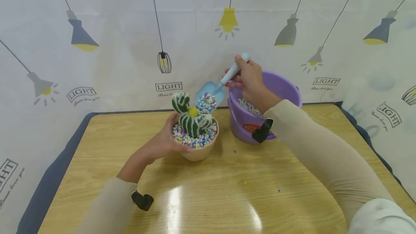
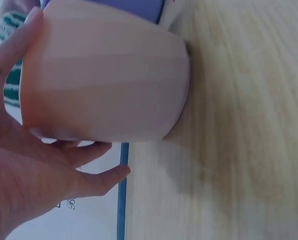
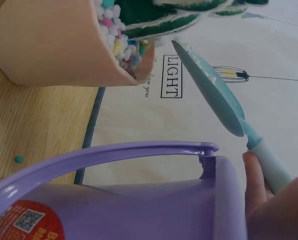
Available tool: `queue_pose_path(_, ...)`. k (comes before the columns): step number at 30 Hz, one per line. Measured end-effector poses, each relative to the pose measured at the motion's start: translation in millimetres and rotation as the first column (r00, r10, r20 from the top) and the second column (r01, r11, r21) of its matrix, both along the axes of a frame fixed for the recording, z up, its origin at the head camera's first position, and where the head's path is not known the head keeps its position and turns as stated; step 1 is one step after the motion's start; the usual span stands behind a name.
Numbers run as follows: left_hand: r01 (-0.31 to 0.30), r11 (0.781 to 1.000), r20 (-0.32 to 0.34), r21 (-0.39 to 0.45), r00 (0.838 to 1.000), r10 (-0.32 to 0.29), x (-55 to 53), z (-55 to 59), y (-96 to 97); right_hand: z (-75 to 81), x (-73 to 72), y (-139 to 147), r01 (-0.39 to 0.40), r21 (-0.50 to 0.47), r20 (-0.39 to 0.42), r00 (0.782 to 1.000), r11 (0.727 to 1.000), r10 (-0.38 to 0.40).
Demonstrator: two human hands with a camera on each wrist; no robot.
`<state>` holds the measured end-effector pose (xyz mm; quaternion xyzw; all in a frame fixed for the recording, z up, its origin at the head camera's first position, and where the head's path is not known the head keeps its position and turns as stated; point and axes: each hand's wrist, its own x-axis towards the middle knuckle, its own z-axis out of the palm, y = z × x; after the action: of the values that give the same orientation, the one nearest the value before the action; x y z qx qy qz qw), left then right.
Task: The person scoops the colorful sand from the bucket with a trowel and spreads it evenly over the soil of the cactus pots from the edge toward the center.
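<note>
My right hand grips the pale handle of a light blue toy shovel, its blade loaded with small multicoloured pebbles. The blade hangs tilted just above and behind a striped green cactus with a yellow ball on it. That cactus stands in a peach-coloured pot, bedded in more of the pebbles. Around the pot's left side and rim, my left hand holds with thumb in front; in the left wrist view its fingers show below the pot. In the right wrist view the shovel slants toward the cactus.
A purple bucket with pebbles inside stands right of the pot, its handle lowered at the front. A few stray pebbles lie on the wooden table. Behind the table hangs a pale backdrop printed with lamps.
</note>
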<state>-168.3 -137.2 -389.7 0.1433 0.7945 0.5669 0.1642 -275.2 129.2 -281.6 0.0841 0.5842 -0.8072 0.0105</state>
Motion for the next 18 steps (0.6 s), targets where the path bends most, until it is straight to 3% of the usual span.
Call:
queue_pose_path(6, 0.108, 0.994, 0.062, -0.01, 0.992, -0.107, -9.6, 3.1, -5.3, -1.4, -0.1, -1.7, -0.019, -0.007, -0.018, 1.0, 1.0, 0.019)
queue_pose_path(18, 0.203, 0.979, 0.114, 0.019, 0.972, -0.204, -24.8, 6.1, -10.9, 2.2, 1.3, -12.6, -0.13, -0.007, -0.098, 0.987, 0.992, 0.128)
